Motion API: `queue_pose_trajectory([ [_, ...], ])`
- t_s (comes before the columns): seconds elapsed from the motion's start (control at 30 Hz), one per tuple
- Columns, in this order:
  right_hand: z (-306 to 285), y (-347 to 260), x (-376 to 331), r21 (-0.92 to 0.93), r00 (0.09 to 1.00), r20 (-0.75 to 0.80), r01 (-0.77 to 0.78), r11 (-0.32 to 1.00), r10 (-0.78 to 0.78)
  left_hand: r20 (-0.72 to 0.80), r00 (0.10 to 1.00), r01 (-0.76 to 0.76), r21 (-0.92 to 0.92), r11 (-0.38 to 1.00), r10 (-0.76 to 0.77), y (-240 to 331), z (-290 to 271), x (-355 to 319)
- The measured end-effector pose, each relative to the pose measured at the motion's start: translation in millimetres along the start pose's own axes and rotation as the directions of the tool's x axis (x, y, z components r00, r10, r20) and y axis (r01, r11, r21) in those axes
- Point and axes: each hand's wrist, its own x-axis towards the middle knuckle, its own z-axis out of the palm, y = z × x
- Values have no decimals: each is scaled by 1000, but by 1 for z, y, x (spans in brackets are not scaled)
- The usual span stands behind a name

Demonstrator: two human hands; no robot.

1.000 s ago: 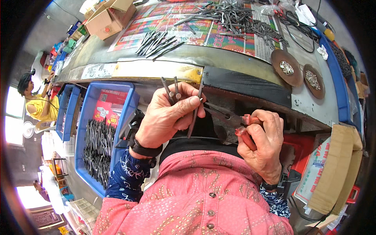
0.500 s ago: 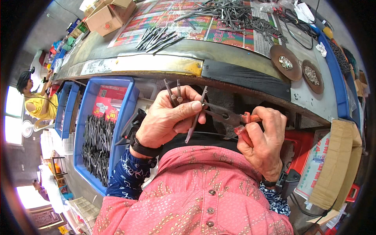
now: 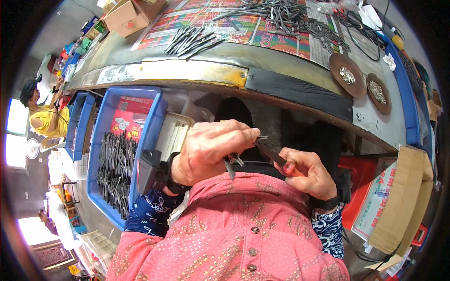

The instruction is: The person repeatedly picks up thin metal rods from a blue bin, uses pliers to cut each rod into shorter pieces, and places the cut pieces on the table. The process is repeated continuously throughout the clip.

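My left hand point(image 3: 213, 149) is closed around several thin dark metal strips point(image 3: 230, 167), whose ends stick out below the palm. At its fingertips the end of a small metal piece point(image 3: 262, 137) shows, pointing right. My right hand point(image 3: 307, 172) grips pliers point(image 3: 286, 166) by their red-orange handles. The dark jaws point(image 3: 268, 151) point up and left, close beside the left fingertips; whether they touch the metal piece I cannot tell. Both hands are in front of my lap, below the table edge.
A blue bin point(image 3: 161, 105) of dark strips stands at my left. On the table point(image 3: 225, 54) lie a bundle of strips point(image 3: 193, 42), a larger pile point(image 3: 286, 16) and two brown dishes point(image 3: 344, 86) of small metal parts. A cardboard box point(image 3: 398, 196) is at right; a person in yellow point(image 3: 44, 114) sits far left.
My left hand has turned over, back upward, so the strips now point down. The pliers and my right hand have moved down and slightly left, handles closer together.
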Motion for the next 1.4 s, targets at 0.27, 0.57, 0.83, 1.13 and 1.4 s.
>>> queue_pose_trajectory([
  [0.27,0,-13,3,-525,967,-200,30,850,-158,-40,999,-15,272,962,27,-21,-3,16],
  [0.57,4,-4,12,-739,901,-221,95,667,-373,-267,947,277,402,873,-178,-95,-30,43],
  [0.83,0,1,18,-752,899,-231,78,655,-372,-229,961,253,510,822,-153,-143,-48,69],
  [1.13,-2,6,26,-752,904,-238,60,656,-355,-190,974,219,676,704,-120,-166,-45,82],
  [1.4,-2,6,28,-763,904,-221,72,642,-365,-158,978,206,758,619,-133,-176,-46,89],
])
